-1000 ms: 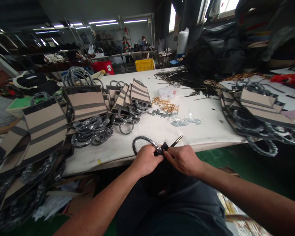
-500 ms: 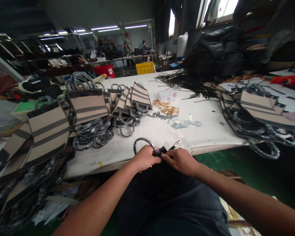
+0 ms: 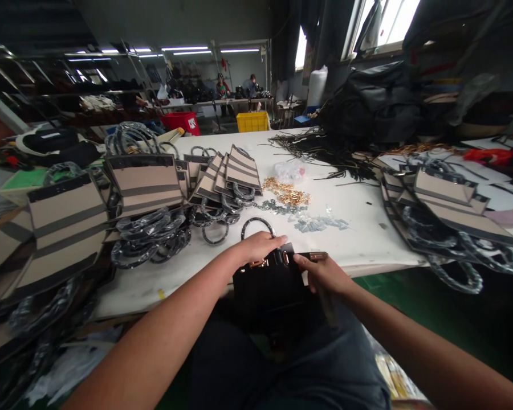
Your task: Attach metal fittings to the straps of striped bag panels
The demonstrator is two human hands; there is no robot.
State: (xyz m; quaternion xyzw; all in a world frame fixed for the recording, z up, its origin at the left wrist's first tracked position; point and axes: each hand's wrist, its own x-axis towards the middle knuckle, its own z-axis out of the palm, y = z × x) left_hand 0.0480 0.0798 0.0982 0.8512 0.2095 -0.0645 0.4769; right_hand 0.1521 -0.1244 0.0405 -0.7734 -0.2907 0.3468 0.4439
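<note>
A black bag panel (image 3: 267,293) with gold hardware hangs at the table's front edge, over my lap. Its round black handle (image 3: 257,220), wrapped in clear plastic, rises above the top edge. My left hand (image 3: 260,246) is closed on the panel's top at the foot of the handle, and its fingertips are partly hidden. My right hand (image 3: 325,274) pinches the panel's right edge, thumb in front. A dark strap with a gold-coloured end (image 3: 318,256) sticks out above that hand's fingers. One gold fitting (image 3: 286,258) shows between the hands.
Striped beige panels with wrapped handles (image 3: 147,185) are heaped on the left, and more panels (image 3: 444,199) on the right. Gold pieces (image 3: 286,192) and grey metal pieces (image 3: 320,222) lie mid-table. Black strips (image 3: 325,151) are piled behind. Two people are at a far bench.
The panel has turned so its dark face and gold fittings show. My hands have moved apart, the left one rising slightly to the handle's foot. The gold-ended strap has swung nearly level.
</note>
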